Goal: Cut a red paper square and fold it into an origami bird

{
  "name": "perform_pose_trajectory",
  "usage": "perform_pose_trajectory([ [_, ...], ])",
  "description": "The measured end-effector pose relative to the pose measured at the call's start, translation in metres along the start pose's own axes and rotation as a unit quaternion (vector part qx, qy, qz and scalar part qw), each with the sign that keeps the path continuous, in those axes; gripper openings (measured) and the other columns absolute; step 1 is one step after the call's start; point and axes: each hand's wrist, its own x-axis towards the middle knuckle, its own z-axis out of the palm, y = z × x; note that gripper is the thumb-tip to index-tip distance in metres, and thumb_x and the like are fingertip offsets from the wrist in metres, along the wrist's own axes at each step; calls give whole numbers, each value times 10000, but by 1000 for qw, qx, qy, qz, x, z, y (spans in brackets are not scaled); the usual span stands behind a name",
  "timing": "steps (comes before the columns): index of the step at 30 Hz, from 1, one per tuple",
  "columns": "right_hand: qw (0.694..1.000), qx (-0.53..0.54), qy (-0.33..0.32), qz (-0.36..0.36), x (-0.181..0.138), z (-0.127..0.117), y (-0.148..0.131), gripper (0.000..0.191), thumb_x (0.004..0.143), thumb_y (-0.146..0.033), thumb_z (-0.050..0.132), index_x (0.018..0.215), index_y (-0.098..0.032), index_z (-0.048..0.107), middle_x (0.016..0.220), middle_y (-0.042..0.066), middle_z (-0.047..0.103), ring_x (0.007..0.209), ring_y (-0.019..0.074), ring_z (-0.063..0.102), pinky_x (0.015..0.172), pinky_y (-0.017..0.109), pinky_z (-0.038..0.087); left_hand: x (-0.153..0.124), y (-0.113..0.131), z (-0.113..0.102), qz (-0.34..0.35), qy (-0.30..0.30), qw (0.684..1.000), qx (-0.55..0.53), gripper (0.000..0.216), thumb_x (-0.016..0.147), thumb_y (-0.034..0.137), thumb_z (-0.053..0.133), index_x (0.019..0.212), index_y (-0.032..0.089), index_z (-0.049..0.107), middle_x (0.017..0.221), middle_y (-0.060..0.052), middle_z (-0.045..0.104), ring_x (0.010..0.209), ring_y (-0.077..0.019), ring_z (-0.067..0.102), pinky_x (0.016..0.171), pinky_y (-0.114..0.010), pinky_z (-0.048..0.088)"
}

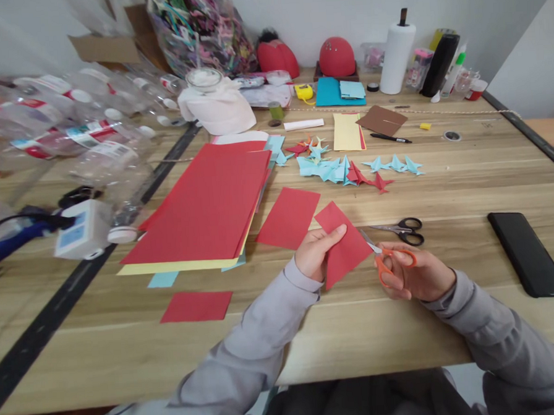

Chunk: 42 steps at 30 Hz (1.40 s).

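Note:
My left hand pinches a red paper square and holds it up above the wooden table. My right hand is closed round the orange-handled scissors, whose blades touch the square's right edge. Another red piece lies flat just left of my left hand. A stack of large red sheets over yellow and blue ones sits further left. A small red rectangle rests near the front.
Black-handled scissors lie right of the paper. A black phone is at the right. Folded blue and red paper cranes cluster mid-table. Plastic bottles crowd the left, a paper towel roll stands at the back.

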Motion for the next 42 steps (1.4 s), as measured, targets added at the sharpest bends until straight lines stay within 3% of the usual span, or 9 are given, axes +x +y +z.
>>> perform_pose_trajectory([
  [16,1000,-14,2,4,0,1,1,306,829,-472,596,875,-177,531,569,-31,585,383,84,484,389,189,347,-4,-5,3,45,-23,999,10,326,468,327,883,620,112,691,618,-43,697,568,-144,616,588,-267,488],
  [42,999,-15,9,-28,-1,6,-3,272,822,-354,667,777,-179,464,563,-64,525,362,38,393,348,153,308,0,-3,1,87,-19,996,19,310,478,326,879,624,134,685,613,-10,679,583,-132,601,639,-275,496],
])
